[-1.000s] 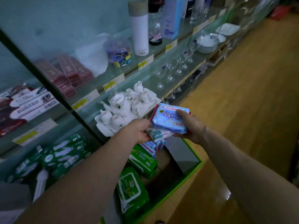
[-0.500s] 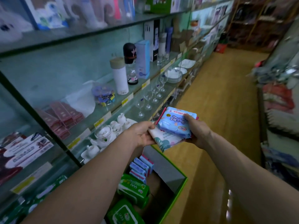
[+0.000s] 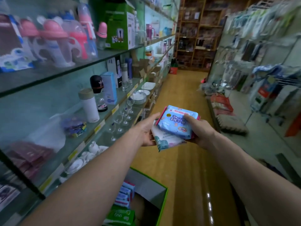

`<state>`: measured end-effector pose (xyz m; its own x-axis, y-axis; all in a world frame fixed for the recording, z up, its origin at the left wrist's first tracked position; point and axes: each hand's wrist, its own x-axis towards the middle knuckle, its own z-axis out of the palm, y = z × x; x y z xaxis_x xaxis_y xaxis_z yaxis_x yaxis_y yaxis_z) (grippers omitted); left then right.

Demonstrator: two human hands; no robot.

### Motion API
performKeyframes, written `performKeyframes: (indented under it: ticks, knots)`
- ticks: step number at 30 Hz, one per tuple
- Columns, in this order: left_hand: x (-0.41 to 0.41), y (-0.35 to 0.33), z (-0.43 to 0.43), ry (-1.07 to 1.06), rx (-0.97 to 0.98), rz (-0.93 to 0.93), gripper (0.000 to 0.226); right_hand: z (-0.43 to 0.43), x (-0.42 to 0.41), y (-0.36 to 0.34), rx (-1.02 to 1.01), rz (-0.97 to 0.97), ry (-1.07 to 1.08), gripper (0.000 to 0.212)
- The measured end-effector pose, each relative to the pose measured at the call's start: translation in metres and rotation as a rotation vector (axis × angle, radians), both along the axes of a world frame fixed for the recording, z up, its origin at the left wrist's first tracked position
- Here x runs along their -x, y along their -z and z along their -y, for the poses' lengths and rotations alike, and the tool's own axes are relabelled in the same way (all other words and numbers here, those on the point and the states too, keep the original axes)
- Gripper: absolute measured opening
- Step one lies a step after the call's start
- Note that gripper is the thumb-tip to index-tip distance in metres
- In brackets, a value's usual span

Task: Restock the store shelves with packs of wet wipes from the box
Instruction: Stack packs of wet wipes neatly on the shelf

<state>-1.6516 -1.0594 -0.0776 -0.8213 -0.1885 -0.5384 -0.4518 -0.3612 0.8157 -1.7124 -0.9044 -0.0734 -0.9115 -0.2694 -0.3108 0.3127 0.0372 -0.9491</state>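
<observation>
Together, left hand (image 3: 145, 131) holding white pack (image 3: 164, 140) underneath, right hand (image 3: 201, 132) gripping blue pack (image 3: 176, 122)

Box (image 3: 146, 185) cut off by bottom edge. White pack (image 3: 164, 141) mostly hidden under blue pack (image 3: 177, 123). Right-side racks (image 3: 268, 38) blurred, goods unreadable.

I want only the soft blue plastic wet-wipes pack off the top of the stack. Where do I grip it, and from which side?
Probably pinch the blue wet-wipes pack at its left edge, thumb on top, coming from the side of the left hand. It lies flat on the white wipes pack, and the thumb of the right hand covers its right part.
</observation>
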Motion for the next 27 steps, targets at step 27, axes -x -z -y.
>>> performKeyframes:
  ticks: [27]
  knots:
    - [-0.01, -0.077, -0.429, 0.84, 0.144, -0.208, 0.029, -0.433, -0.145, -0.077, -0.219, 0.012, 0.56, 0.025]
